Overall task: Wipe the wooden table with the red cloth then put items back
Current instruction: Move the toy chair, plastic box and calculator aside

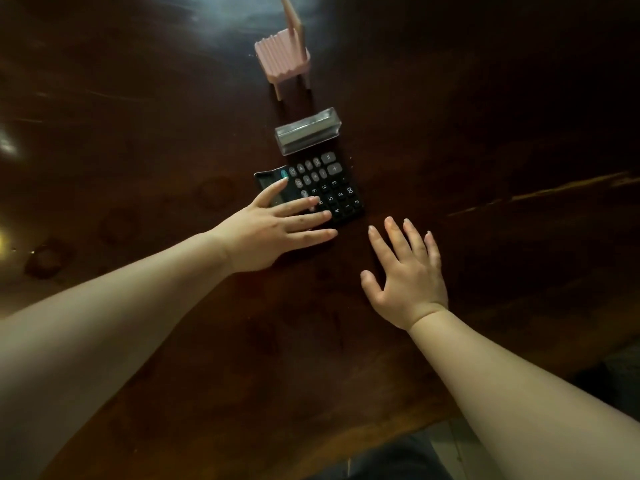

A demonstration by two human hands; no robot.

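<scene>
A black calculator lies on the dark wooden table near the middle. My left hand rests flat over the calculator's left part, fingers spread across its display and keys. My right hand is open, palm down, on or just above the bare wood to the right of the calculator and a little nearer to me. The red cloth is not in view.
A clear plastic box stands just beyond the calculator. Farther back is a small pink chair-shaped stand. The table's near edge runs along the bottom, with dark fabric below it. Ring marks show on the wood at the left.
</scene>
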